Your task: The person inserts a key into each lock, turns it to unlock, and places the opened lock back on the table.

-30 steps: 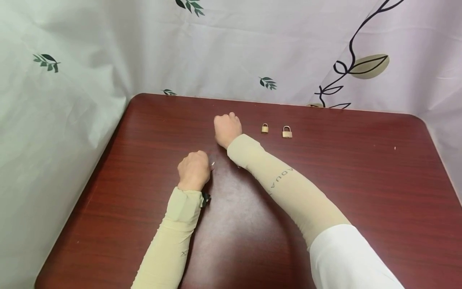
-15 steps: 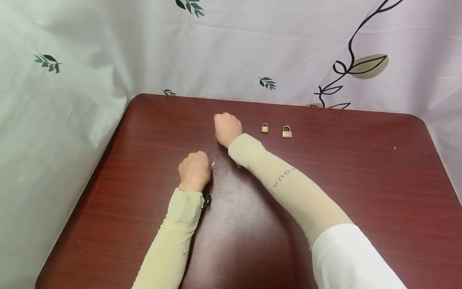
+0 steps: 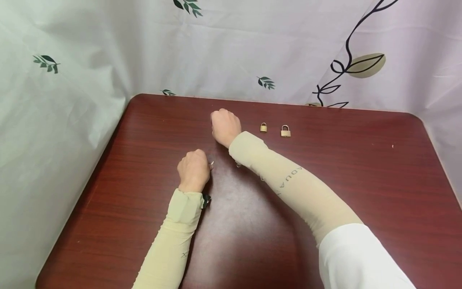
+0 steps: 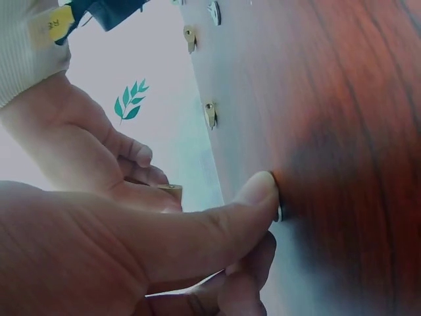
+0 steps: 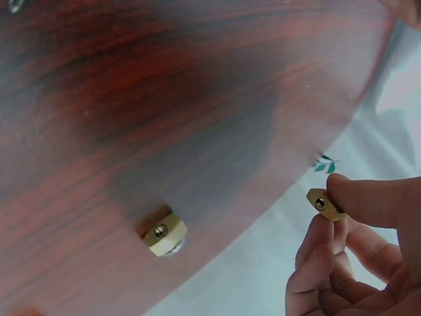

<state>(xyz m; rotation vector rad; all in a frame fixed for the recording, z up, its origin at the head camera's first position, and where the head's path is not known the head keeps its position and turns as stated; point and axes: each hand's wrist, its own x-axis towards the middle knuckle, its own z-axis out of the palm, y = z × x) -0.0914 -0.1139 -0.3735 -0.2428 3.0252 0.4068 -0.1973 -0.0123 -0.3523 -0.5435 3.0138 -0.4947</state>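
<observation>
My right hand [image 3: 225, 127] pinches a small brass padlock [image 5: 325, 205] between thumb and fingers, its keyhole end facing the right wrist camera; the shackle is hidden. Lower and to the left in the head view, my left hand [image 3: 193, 170] pinches a small silvery key [image 4: 279, 212], mostly covered by the thumb. On the table to the right of my right hand lie a small brass padlock [image 3: 264, 128] and a larger brass padlock [image 3: 285, 131], both with shackles toward the back. The left hand's fingers curl below the thumb in the left wrist view.
The dark red wooden table [image 3: 346, 172] has rounded back corners. A leaf-patterned white curtain [image 3: 223, 48] hangs behind it. Beside the right sleeve lie a small metal key [image 3: 238, 165] and another small metal piece [image 3: 262, 178], both partly covered.
My right hand has shifted slightly toward the back of the table, still holding the padlock. Its forearm has swung a little right, showing another small metal piece beside the sleeve. The left hand stays almost still.
</observation>
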